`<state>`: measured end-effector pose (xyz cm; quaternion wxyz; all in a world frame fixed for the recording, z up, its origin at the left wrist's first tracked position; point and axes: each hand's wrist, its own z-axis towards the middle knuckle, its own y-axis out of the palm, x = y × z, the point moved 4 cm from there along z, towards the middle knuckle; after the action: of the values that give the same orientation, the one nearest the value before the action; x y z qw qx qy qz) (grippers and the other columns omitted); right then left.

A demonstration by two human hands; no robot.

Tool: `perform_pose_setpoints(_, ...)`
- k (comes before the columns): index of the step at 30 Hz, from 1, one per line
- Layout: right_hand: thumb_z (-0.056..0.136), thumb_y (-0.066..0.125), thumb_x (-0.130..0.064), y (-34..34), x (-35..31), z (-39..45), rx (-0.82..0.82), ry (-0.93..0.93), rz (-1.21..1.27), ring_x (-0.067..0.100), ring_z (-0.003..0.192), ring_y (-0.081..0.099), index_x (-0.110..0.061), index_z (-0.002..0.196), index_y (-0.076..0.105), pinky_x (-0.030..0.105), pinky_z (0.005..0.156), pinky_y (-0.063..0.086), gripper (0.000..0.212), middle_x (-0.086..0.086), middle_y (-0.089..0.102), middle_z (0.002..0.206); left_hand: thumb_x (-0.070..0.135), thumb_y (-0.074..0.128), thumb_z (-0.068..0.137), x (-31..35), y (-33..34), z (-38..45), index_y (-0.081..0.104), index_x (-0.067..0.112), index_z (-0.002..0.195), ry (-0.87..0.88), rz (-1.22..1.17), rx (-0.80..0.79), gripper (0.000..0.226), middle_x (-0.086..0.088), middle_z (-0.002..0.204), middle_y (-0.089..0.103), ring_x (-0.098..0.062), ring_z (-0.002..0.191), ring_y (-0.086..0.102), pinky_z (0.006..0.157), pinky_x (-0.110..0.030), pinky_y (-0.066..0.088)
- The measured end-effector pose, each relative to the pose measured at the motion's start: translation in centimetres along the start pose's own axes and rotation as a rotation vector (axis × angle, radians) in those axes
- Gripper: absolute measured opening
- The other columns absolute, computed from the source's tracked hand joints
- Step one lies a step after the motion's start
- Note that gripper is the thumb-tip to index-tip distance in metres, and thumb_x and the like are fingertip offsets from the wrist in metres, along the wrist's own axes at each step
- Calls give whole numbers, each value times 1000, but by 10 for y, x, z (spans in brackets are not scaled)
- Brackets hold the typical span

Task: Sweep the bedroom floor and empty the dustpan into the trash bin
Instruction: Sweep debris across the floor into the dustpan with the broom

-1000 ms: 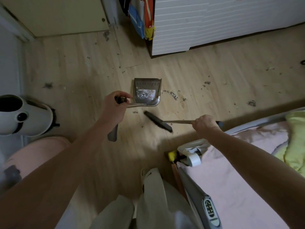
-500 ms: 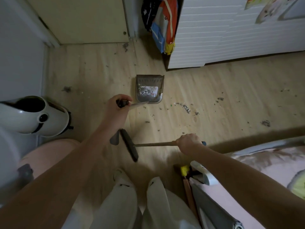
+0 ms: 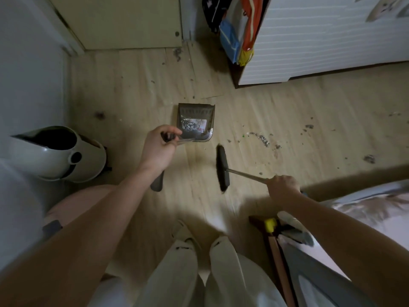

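Right of the dustpan (image 3: 195,122) now, the broom head (image 3: 222,168) (previously left).

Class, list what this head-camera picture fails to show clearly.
- Dustpan contents: too small, glare.
- Dustpan handle: partly behind the left hand.
- Broom handle end: hidden by the right hand.
- Trash bin inside: dark.
- Bed: cut off at the right edge.

No legible text anywhere — the colourful bags (image 3: 238,36) up past the right hand (image 3: 282,188) show print, too blurred to read; dustpan (image 3: 195,122) by the left hand (image 3: 159,149) — unmarked.
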<state>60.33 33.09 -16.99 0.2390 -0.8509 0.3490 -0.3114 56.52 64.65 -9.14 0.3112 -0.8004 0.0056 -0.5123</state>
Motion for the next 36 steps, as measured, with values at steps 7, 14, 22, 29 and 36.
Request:
perform_pose_setpoints(7,102,33,-21,-38,-26,-5,13,-110,104,6,64,44,-38,145,33,17,48,32,46,-9,40,75,-7,53,88,-8,-32,8,69,14,96,-15,-74,17,27,2,99,64,-14,99,60,89,-19,44)
perform_pose_setpoints(14,101,35,-15,-38,-135,36,-7,-214,115,12,77,50,-29,146,33,22,65,44,46,-1,51,93,2,56,91,-20,-53,19,70,16,99,-2,-53,13,21,4,101,65,-11,97,59,89,-23,46)
perform_pose_setpoints(22,102,37,-23,-18,-59,22,-35,40,146,8,82,61,-24,139,43,18,72,53,38,-5,59,101,-4,57,88,-32,-70,34,69,15,89,17,-93,45,22,-5,93,66,-14,86,59,72,-8,41)
perform_pose_setpoints(29,102,32,-21,-43,-33,6,-19,74,252,1,57,42,-30,141,40,14,44,32,41,-10,45,81,-4,58,88,-25,-81,43,69,17,90,19,-101,70,24,-1,94,65,-12,87,57,69,-2,38)
perform_pose_setpoints(36,101,33,-13,-107,-125,69,71,-259,195,13,74,50,-36,147,28,21,49,36,52,-2,49,83,-4,53,90,-10,-78,63,68,18,96,-47,-160,110,27,5,95,63,-11,88,57,79,-25,45)
